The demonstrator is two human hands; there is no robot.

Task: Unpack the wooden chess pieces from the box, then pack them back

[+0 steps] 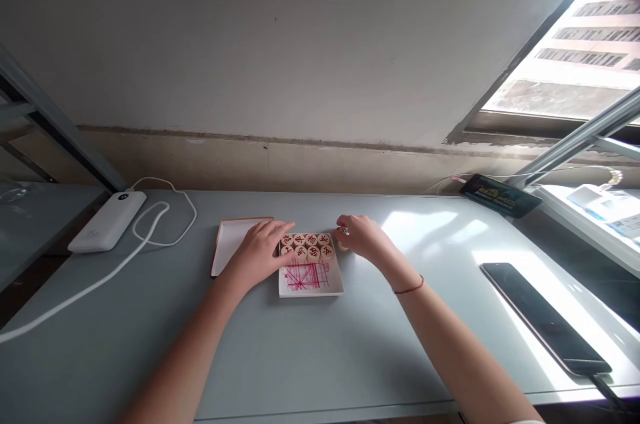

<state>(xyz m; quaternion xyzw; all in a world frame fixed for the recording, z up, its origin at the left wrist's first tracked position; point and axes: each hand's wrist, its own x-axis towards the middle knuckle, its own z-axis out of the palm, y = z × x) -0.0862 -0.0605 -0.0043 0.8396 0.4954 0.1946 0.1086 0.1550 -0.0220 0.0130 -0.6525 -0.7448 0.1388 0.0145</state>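
A shallow white box stands on the desk. Two rows of round xiangqi pieces with red characters fill its far half; the near half shows a bottom scribbled with red lines. My left hand rests at the box's left side, thumb and fingers spread, thumb tip over the nearer row. Just right of the box, my right hand pinches a xiangqi piece with a black mark. Below it another pale round piece shows partly; my fingers hide the rest. Behind my left hand lies a white box lid with a reddish edge.
A white power bank with a white cable lies at the left. At the right are a dark phone and, farther back, another phone leaning by the metal frame. The wall rises behind the desk.
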